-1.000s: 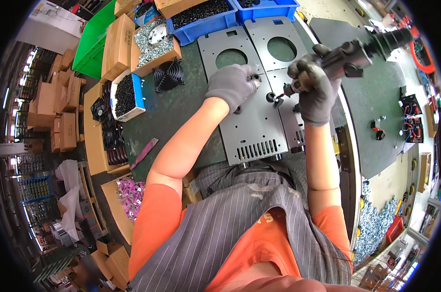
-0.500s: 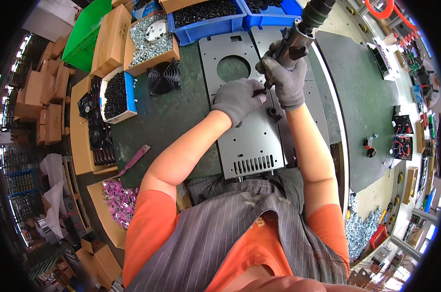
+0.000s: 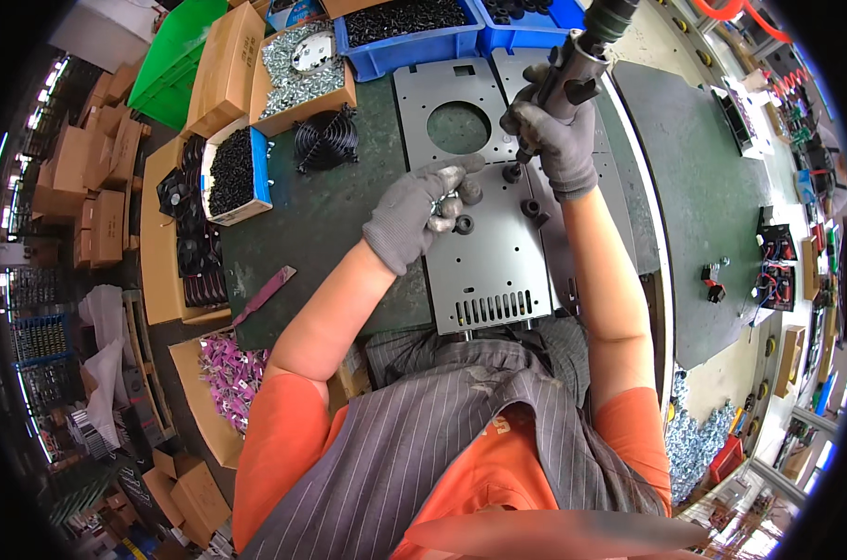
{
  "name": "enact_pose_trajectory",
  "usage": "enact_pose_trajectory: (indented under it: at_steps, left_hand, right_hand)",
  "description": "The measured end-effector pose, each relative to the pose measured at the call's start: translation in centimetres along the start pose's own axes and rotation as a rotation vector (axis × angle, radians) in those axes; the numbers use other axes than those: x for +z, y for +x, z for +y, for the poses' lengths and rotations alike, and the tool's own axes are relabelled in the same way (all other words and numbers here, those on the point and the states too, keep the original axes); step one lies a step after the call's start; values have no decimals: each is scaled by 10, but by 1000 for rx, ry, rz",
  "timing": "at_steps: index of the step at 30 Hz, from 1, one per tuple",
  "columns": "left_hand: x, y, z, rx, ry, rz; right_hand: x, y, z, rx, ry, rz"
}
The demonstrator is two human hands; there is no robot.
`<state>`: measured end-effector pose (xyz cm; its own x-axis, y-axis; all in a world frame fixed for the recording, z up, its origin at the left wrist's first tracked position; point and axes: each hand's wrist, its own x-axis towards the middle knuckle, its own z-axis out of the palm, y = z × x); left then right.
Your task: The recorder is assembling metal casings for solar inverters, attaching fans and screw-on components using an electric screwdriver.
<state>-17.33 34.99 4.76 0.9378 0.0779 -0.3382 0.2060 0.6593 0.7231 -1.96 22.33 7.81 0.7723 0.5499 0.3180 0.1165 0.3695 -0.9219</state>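
Observation:
My right hand (image 3: 556, 140), in a grey glove, is wrapped round a dark power screwdriver (image 3: 573, 79), held tilted over a grey metal panel (image 3: 489, 247). Just below the tool's tip a black rubber foot (image 3: 512, 174) stands on the panel. Two more black feet, one on the right (image 3: 530, 209) and one on the left (image 3: 464, 224), sit nearer to me. My left hand (image 3: 419, 207), gloved too, hovers over the panel's left edge. Its fingers are curled round small silver screws (image 3: 437, 207), partly hidden by the glove.
A second grey panel (image 3: 620, 201) lies alongside on the right. A black fan guard (image 3: 326, 140) rests on the green table. Beyond stand a carton of silver screws (image 3: 297, 79), a box of black screws (image 3: 232, 177) and blue bins (image 3: 409, 61) of black parts.
My left hand has drawn back left from the screwdriver's tip, uncovering the rubber foot there. My right hand has lifted the screwdriver slightly off that foot.

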Motion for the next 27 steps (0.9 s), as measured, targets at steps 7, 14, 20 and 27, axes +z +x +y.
enact_pose_trajectory:
  at_steps: [7,14,20,27]
  left_hand:
    - [17,-18,-17,37,-73,64]
    - [26,-25,-47,-240,-557,-269]
    - [48,-35,-54,-260,-608,-288]
    - [61,-36,-63,-259,-589,-319]
  right_hand:
    - [12,-31,-52,-266,380,87]
    - [3,-83,-68,-273,573,-14]
    - [-9,-100,-70,-370,605,-34]
    - [-16,-113,-69,-376,642,-23]
